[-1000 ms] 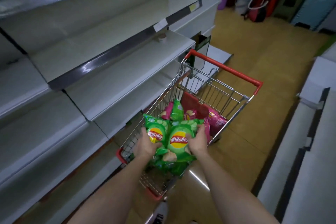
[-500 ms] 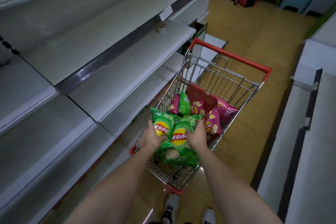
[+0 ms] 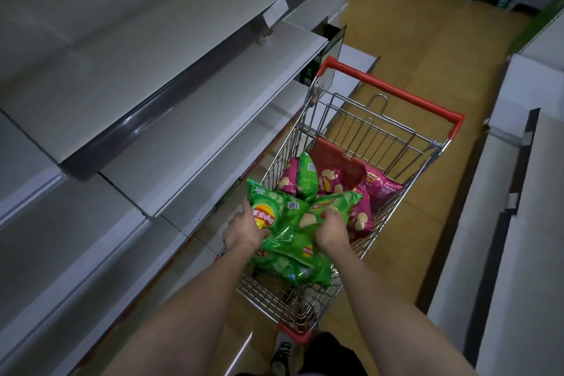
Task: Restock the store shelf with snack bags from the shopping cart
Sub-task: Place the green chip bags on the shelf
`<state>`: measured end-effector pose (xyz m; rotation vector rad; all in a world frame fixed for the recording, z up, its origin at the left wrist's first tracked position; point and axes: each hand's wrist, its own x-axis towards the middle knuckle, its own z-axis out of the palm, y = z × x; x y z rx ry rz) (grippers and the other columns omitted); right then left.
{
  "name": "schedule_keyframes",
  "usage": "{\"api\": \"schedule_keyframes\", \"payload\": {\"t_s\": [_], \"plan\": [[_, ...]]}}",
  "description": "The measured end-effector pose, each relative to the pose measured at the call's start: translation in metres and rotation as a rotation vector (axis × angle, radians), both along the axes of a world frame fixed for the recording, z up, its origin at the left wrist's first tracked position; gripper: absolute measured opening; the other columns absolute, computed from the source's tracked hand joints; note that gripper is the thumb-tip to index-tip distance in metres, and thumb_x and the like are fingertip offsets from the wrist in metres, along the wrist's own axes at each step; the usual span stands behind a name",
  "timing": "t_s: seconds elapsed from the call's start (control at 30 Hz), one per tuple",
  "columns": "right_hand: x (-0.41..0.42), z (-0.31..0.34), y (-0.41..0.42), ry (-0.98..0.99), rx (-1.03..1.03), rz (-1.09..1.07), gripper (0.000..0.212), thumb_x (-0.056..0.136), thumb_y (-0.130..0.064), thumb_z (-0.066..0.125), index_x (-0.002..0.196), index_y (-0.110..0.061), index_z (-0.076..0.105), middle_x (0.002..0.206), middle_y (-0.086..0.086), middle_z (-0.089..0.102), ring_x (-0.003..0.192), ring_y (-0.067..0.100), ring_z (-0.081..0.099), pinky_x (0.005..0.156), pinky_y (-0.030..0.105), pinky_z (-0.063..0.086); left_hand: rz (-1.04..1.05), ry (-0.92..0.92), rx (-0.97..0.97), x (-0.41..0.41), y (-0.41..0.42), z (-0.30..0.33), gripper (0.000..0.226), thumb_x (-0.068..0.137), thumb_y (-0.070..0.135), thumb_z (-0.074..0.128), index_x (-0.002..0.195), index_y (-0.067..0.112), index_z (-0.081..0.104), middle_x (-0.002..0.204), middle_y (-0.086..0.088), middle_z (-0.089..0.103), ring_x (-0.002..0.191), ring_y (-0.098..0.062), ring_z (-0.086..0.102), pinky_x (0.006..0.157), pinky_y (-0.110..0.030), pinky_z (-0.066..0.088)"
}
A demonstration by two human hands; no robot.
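Grey metal store shelves (image 3: 158, 49) run down the left of the aisle in bare tiers, with a white price tag (image 3: 274, 11) clipped to one dark front rail, and a second row of pale shelving (image 3: 518, 223) lines the right side over a tan floor (image 3: 412, 49). Between them stands a wire shopping cart (image 3: 360, 143) with a red handle (image 3: 393, 91), parked just beside the lower left shelves. Inside its basket, pink chip bags (image 3: 332, 181) lie toward the handle end, with one green bag (image 3: 307, 175) standing on edge among them. Nearer the person, a bunch of green chip bags (image 3: 290, 235) is gathered above the cart's near end, between both hands. The left hand (image 3: 242, 230) grips the bunch from its left side, fingers curled behind a bag with a red and yellow logo. The right hand (image 3: 332, 227) clutches the bags from the right, fingers curled into the green film. More green bags hang or lie under the hands; which, I cannot tell. A sneaker (image 3: 282, 356) shows below, by the cart's red corner.
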<state>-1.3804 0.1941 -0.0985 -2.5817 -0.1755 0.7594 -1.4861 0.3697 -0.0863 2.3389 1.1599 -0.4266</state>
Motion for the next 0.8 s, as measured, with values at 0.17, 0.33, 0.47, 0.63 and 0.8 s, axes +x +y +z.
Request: {"api": "schedule_keyframes", "payload": {"t_s": [0.17, 0.33, 0.47, 0.63, 0.8], "plan": [[0.012, -0.038, 0.031, 0.061, 0.059, 0.062, 0.037, 0.089, 0.003, 0.054, 0.125, -0.005, 0.056, 0.125, 0.016, 0.059, 0.11, 0.032, 0.06, 0.094, 0.041, 0.052, -0.048, -0.008, 0.062, 0.025, 0.011, -0.005, 0.085, 0.078, 0.044, 0.082, 0.142, 0.024, 0.029, 0.13, -0.006, 0.058, 0.116, -0.029, 0.06, 0.087, -0.042, 0.051], [0.003, -0.054, 0.072, 0.062, 0.087, -0.023, 0.043, 0.087, 0.003, 0.056, 0.13, -0.005, 0.055, 0.122, 0.016, 0.058, 0.112, 0.034, 0.058, 0.094, 0.042, 0.052, -0.13, -0.003, 0.051, 0.03, 0.02, -0.025, 0.084, 0.074, 0.047, 0.083, 0.137, 0.027, 0.031, 0.122, -0.007, 0.063, 0.108, -0.029, 0.063, 0.089, -0.042, 0.052], [-0.003, -0.053, 0.089, 0.026, 0.138, -0.145, 0.048, 0.085, 0.003, 0.056, 0.132, -0.008, 0.057, 0.12, 0.012, 0.063, 0.116, 0.033, 0.057, 0.094, 0.042, 0.054, -0.184, -0.009, 0.014, 0.035, 0.028, -0.034, 0.089, 0.072, 0.049, 0.084, 0.139, 0.031, 0.028, 0.121, -0.006, 0.064, 0.106, -0.028, 0.064, 0.087, -0.044, 0.054], [-0.001, -0.035, 0.093, 0.003, 0.138, -0.218, 0.034, 0.091, -0.001, 0.055, 0.124, -0.006, 0.057, 0.122, 0.013, 0.06, 0.113, 0.032, 0.057, 0.096, 0.043, 0.051, -0.197, -0.052, 0.033, 0.04, 0.04, -0.028, 0.081, 0.072, 0.048, 0.084, 0.132, 0.027, 0.034, 0.119, -0.006, 0.064, 0.106, -0.029, 0.064, 0.086, -0.043, 0.054], [0.017, -0.025, 0.084, -0.004, 0.146, -0.238, 0.039, 0.093, -0.001, 0.057, 0.132, -0.005, 0.055, 0.127, 0.01, 0.058, 0.113, 0.027, 0.059, 0.099, 0.038, 0.051, -0.199, -0.073, 0.05, 0.059, 0.04, -0.019, 0.08, 0.072, 0.048, 0.084, 0.132, 0.026, 0.035, 0.121, -0.006, 0.062, 0.106, -0.028, 0.063, 0.085, -0.044, 0.055]]}}
